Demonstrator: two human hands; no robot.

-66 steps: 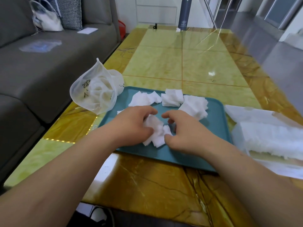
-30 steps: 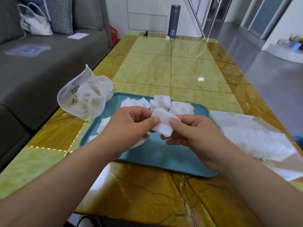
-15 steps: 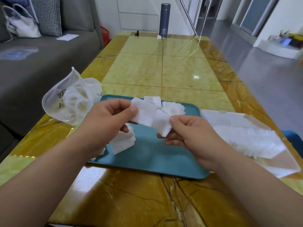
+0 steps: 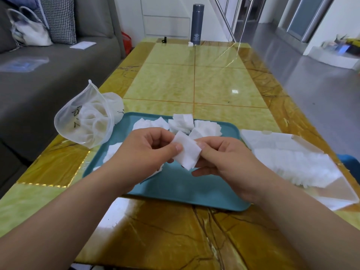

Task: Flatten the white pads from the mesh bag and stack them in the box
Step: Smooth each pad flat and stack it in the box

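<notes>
A flat square white pad [image 4: 187,152] is held above the teal tray [image 4: 187,189]. My left hand [image 4: 145,152] pinches its left edge and my right hand [image 4: 224,159] pinches its right edge. Several loose crumpled pads [image 4: 188,122] lie along the tray's far side, and more lie under my left hand [image 4: 113,151]. The white mesh bag [image 4: 85,121] sits open at the tray's far left corner with pads inside. To the right, a clear box [image 4: 329,189] holds a row of stacked pads [image 4: 298,167].
The yellow marble table [image 4: 194,82] stretches away behind the tray. A grey flask [image 4: 197,24] stands at its far end. A grey sofa [image 4: 39,78] with a white handbag runs along the left. The box lid [image 4: 272,140] lies beyond the box.
Both hands lifted a crumpled pad off the tray and pulled it out; it is now one flat square between them. The view tilted up.
</notes>
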